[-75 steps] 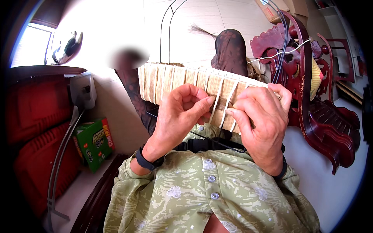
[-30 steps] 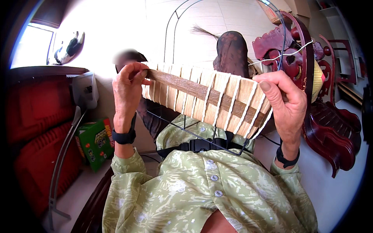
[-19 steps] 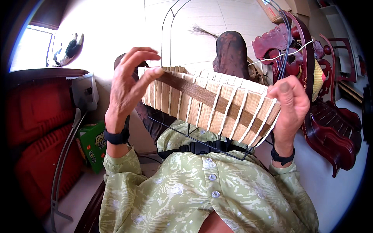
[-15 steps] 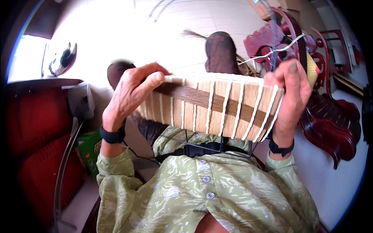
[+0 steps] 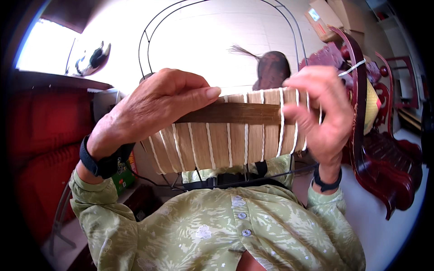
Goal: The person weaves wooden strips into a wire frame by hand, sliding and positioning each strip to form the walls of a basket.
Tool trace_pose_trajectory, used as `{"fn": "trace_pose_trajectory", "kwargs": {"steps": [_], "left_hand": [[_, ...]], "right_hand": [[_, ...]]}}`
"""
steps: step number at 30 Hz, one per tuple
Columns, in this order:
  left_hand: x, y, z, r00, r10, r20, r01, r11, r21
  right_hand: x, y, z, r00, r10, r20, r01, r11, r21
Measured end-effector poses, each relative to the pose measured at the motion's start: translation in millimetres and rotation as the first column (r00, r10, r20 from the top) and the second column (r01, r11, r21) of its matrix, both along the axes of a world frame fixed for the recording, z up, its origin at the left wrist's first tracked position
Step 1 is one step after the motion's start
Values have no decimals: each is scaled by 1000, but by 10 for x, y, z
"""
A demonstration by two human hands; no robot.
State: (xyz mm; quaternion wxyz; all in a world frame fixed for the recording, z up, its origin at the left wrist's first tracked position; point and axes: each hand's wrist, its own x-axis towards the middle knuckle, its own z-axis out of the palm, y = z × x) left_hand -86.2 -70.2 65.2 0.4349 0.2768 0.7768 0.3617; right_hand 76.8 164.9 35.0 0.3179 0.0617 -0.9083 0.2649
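A curved panel (image 5: 230,144) of tan strands, crossed by several white cords, is held up before my lap. A dark brown strip (image 5: 235,113) runs along it near the upper edge. My left hand (image 5: 158,101) is closed on the panel's upper left, thumb along the top edge and the other fingers partly hidden. Slightly blurred, my right hand (image 5: 323,113) is bent around the upper right end, thumb over the front and fingers at the top edge. A dark wire frame (image 5: 143,38) loops beyond the panel, and thin rods pass below it.
Carved dark red wooden chair (image 5: 379,180) at right, with a pale cord (image 5: 352,67) by its arm. Cardboard boxes (image 5: 323,20) stand at the far right. A red cushioned seat (image 5: 47,135) is at left, with a green box (image 5: 123,178) near my left forearm.
The panel has turned to lie more level. The wire frame's loop now shows beyond it. My left hand has moved inward along the edge; my right hand has shifted, its thumb now over the front.
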Motion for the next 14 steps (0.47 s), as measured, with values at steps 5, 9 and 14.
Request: {"fn": "trace_pose_trajectory", "kwargs": {"steps": [5, 9, 14], "left_hand": [[307, -171, 255, 985, -98, -143, 95, 995, -25], [979, -157, 32, 776, -126, -618, 92, 992, -87], [1358, 214, -94, 537, -272, -799, -43, 937, -347]], "right_hand": [[3, -318, -178, 971, 230, 68, -233, 972, 41], [271, -358, -493, 983, 186, 7, -186, 981, 52], [488, -288, -719, 989, -90, 115, 82, 994, 69]]}}
